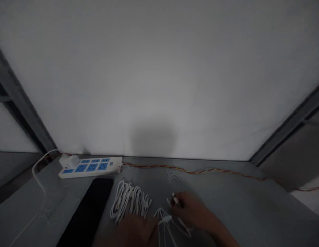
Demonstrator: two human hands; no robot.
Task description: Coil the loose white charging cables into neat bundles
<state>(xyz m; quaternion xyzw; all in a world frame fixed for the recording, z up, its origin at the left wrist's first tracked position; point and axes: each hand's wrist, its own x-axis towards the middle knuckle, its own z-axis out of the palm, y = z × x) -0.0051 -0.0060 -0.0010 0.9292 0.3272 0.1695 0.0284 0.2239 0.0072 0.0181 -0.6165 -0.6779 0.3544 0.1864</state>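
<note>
My right hand (pixel 189 209) is closed on a white cable, its fingers pinching near a small plug end (pixel 175 199). Loops of this white cable (pixel 166 219) hang between my two hands, gathered at a pale tie. At the bottom edge my left hand (pixel 138 230), dim and partly cut off, has its fingertips closed at the left side of the same loops. Just beyond it lies a coiled bundle of white cables (pixel 130 199) on the grey surface (pixel 241 206).
A white power strip (pixel 114 167) with blue sockets lies at the back left, a white charger (pixel 68 161) plugged in. A black flat device (pixel 88 209) lies left of the bundle. Twisted red-yellow wire (pixel 190 171) runs along the back wall (pixel 200 85). Thin white strands (pixel 176 176) lie behind my right hand.
</note>
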